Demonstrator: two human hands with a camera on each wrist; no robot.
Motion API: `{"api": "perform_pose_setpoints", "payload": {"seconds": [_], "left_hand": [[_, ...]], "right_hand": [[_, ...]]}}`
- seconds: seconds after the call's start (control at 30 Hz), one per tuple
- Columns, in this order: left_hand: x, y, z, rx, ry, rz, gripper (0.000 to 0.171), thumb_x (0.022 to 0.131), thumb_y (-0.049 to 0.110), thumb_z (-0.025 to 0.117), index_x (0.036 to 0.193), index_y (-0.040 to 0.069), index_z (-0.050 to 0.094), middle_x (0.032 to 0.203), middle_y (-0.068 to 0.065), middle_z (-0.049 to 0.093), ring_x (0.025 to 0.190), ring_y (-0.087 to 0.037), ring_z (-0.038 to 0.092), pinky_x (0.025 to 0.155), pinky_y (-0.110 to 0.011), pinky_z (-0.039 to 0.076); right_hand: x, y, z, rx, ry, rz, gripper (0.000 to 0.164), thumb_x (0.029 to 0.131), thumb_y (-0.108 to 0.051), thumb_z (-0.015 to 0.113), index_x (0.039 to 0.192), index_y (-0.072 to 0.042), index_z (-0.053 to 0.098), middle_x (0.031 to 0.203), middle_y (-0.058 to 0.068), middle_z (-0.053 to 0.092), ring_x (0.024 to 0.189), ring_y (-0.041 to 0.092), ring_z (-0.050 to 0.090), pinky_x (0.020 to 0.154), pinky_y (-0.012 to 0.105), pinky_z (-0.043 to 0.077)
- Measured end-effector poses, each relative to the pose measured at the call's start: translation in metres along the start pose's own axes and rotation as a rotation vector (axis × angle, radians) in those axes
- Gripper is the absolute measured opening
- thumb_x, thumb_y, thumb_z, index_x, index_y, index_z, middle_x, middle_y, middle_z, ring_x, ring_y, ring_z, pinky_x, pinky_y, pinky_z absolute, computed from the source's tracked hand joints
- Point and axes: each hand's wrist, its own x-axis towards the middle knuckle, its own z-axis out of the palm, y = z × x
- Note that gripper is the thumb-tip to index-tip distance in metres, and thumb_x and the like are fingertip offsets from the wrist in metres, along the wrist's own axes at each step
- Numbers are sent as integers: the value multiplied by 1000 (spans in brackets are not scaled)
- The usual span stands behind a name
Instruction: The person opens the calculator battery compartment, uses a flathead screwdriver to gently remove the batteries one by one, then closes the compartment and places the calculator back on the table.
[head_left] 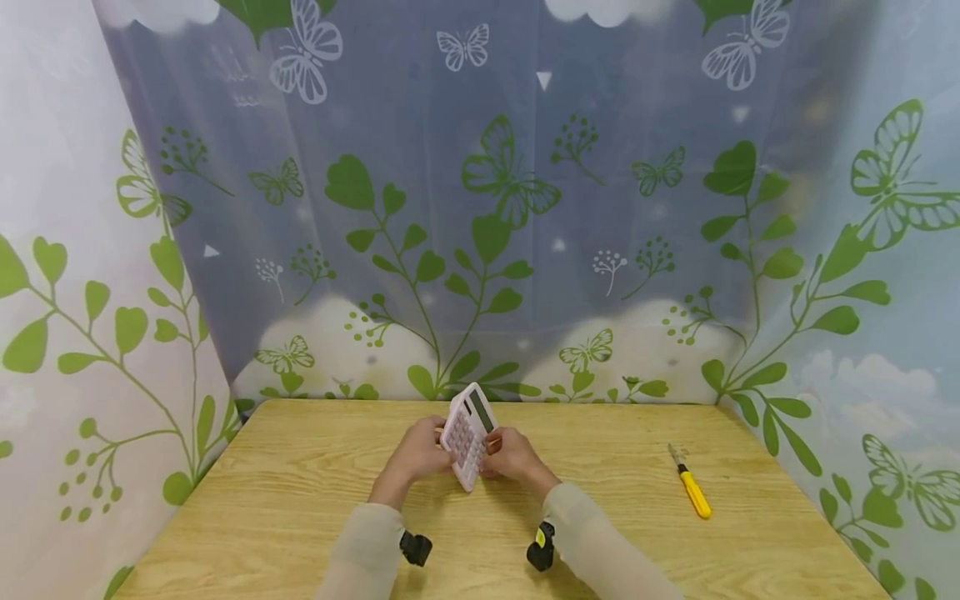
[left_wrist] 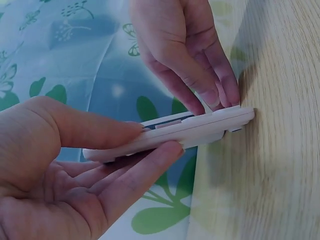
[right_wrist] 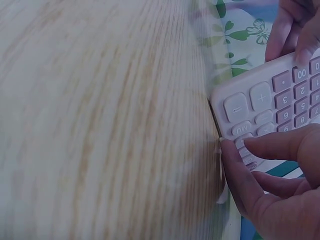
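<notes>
A pale pink calculator (head_left: 467, 442) is held tilted up above the wooden table, its keys and dark display visible in the head view. My left hand (head_left: 414, 457) grips its left side; in the left wrist view the thumb lies on the key face and fingers support the back. On the other side, my right hand (head_left: 517, 456) pinches the edge. The right wrist view shows that right hand (right_wrist: 280, 205) with thumb over the keys and a finger along the rim. Seen edge-on, the calculator (left_wrist: 200, 126) has a raised part underneath, partly hidden.
A tool with a yellow handle (head_left: 696, 495), a black collar and a thin metal end, perhaps a screwdriver, lies on the right of the wooden table (head_left: 600, 533). Patterned curtains (head_left: 420, 267) with leaves and butterflies hang behind the table and at both sides.
</notes>
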Motion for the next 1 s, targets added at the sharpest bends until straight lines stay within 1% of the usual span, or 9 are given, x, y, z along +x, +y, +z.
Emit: {"api": "perform_pose_setpoints", "payload": {"seconds": [0.1,0.2,0.27,0.4,0.5,0.63,0.8,0.9,1.0], "left_hand": [[0,4,0,87,30,5,54,75,-13,69,128,-13,59,105,-24,72,87,-26,71,65,-35,62],[-1,9,-1,149,46,18,51,74,-11,68,124,-12,63,102,-22,74,83,-23,69,63,-31,58],[-1,12,-1,165,48,18,48,74,-10,68,122,-12,64,100,-22,74,82,-22,69,63,-30,57],[-2,15,-2,182,46,5,45,75,-8,67,120,-10,65,97,-20,74,81,-22,69,62,-31,56],[-2,15,-3,197,53,12,44,74,-8,67,118,-10,66,96,-20,74,80,-22,69,62,-31,57],[-2,16,-2,221,71,25,44,73,-9,68,117,-10,67,95,-20,75,80,-23,70,63,-32,58],[-4,20,0,222,74,11,44,75,-10,70,119,-9,68,97,-20,75,83,-24,71,64,-34,59],[-4,22,2,226,72,18,42,75,-10,70,118,-8,68,97,-20,75,84,-26,72,66,-36,61],[-5,24,4,238,67,32,40,76,-10,71,115,-8,69,97,-20,75,84,-26,72,67,-38,62]], "right_hand": [[0,-1,1,36,-7,1,42,79,8,74,117,14,60,102,23,65,75,19,67,69,33,66],[1,-1,2,75,-23,8,39,81,9,71,118,14,60,103,24,65,78,25,73,70,35,66],[0,-1,2,110,-40,18,38,84,9,69,120,15,59,106,25,65,82,30,75,73,36,66],[-3,-3,-2,161,-90,32,38,88,9,65,124,16,56,113,29,62,88,32,74,77,39,66],[-5,-8,-8,130,-106,8,35,92,5,64,125,16,56,113,30,63,87,35,73,76,42,66],[-5,-20,-18,86,-48,-20,34,98,-2,62,129,12,57,113,28,67,90,41,73,75,45,66],[-3,-34,-29,92,36,-18,46,101,-12,61,143,5,49,116,28,68,97,45,73,81,47,65],[-2,-40,-35,87,36,-3,57,104,-21,60,152,1,39,120,29,66,99,45,72,82,46,65],[-1,-44,-40,82,21,16,64,105,-28,59,156,0,33,122,29,65,99,41,72,78,40,65]]}}
